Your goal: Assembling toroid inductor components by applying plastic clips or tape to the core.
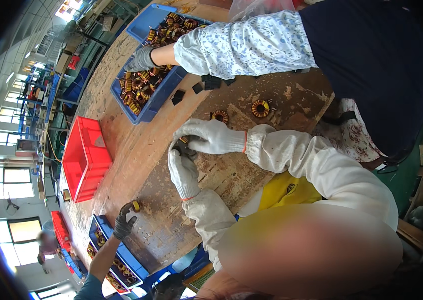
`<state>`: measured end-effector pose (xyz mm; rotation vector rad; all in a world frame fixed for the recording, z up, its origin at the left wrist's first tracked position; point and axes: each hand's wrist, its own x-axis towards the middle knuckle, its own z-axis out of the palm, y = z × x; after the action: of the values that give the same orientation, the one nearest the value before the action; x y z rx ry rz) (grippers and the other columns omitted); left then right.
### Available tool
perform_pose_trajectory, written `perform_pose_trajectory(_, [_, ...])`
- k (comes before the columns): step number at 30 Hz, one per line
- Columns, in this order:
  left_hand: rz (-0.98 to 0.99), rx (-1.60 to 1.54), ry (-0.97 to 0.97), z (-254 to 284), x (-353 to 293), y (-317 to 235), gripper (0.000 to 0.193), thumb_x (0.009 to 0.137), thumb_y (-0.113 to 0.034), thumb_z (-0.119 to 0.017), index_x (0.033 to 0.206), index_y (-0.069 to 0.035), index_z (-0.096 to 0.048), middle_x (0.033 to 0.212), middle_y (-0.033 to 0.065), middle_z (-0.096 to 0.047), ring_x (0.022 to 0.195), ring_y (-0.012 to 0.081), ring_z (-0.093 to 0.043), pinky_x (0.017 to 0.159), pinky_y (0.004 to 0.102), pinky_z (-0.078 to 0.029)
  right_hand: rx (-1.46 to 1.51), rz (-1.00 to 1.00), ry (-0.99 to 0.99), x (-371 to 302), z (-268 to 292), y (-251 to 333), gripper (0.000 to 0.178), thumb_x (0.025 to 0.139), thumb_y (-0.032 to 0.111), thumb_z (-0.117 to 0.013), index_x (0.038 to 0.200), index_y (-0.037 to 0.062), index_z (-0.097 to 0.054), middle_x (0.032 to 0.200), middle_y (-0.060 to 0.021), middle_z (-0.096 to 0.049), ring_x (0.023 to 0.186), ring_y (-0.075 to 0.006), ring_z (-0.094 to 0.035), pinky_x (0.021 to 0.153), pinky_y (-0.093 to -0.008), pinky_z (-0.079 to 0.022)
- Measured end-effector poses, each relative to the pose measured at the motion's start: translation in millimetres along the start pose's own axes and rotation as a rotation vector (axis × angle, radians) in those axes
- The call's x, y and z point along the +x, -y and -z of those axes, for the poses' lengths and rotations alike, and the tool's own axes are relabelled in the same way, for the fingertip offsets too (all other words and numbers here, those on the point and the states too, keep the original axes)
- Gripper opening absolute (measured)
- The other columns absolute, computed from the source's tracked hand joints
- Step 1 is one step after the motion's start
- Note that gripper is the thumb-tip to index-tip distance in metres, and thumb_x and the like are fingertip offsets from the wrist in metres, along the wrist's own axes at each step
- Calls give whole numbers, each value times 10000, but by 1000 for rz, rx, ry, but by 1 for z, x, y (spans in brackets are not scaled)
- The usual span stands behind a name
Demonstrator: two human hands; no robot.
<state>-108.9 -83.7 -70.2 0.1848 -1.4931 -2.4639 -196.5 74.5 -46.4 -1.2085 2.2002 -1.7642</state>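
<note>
My right hand (211, 137), in a white glove, curls in from the right over the worktable (256, 160). My left hand (184, 172), gloved alike, reaches up from below to meet it. Between their closed fingers a small part of a copper-wound toroidal coil (184, 139) shows; the fingers hide most of it. A dark patch lies at the left fingertips, and I cannot tell what it is. Just beyond my right hand rests one toroidal coil (220, 116), with another toroidal coil (260, 108) farther right.
A co-worker's grey-gloved hand (141, 60) reaches into a blue bin (146, 116) heaped with coils. Black square pieces (210, 82) lie beside it. A red crate (96, 162) stands at left. Another co-worker's hand (124, 222) is at a coil (136, 205), near blue trays (134, 262) of coils.
</note>
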Motion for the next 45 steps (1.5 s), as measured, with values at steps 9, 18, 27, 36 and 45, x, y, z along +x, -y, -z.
perform_pose_trajectory(9, [-75, 66, -24, 3, 0, 0, 465, 989, -414, -522, 1247, -29, -561, 1118, 96, -640, 857, 205, -603, 740, 350, -488, 304, -123, 116, 4, 3, -6, 381, 968, 324, -615, 1277, 102, -604, 1213, -110, -653, 1109, -220, -635, 939, -326, -481])
perform_pose_trajectory(18, [-138, 280, -16, -8, -2, -5, 505, 970, -386, -539, 1269, 21, -547, 1000, 72, -606, 810, 139, -557, 722, 285, -448, 314, -230, 145, 3, 6, -3, 349, 930, 233, -645, 1245, 85, -621, 1175, -81, -659, 1094, -183, -633, 947, -317, -482])
perform_pose_trajectory(27, [-139, 442, -61, -13, -7, -1, 587, 964, -511, -489, 1245, -2, -571, 993, 63, -619, 755, 123, -504, 665, 268, -406, 256, -351, 83, -2, 4, 2, 292, 885, 229, -677, 1142, 90, -668, 1058, -81, -715, 979, -202, -686, 862, -305, -519])
perform_pose_trajectory(36, [113, 47, -263, -1, 7, -1, 560, 925, -527, -543, 1251, -72, -564, 1111, 63, -619, 870, 165, -583, 737, 309, -458, 134, -29, -25, -5, -14, -16, 371, 841, 322, -743, 1134, 117, -646, 1079, -104, -685, 941, -289, -677, 796, -367, -521])
perform_pose_trajectory(45, [-62, 259, -331, -43, -11, -5, 571, 893, -265, -739, 1345, -2, -510, 1102, 107, -632, 902, 153, -611, 797, 285, -496, 245, -245, -88, -5, 0, -1, 323, 858, 319, -730, 1082, 96, -661, 942, -111, -696, 865, -297, -681, 728, -367, -514])
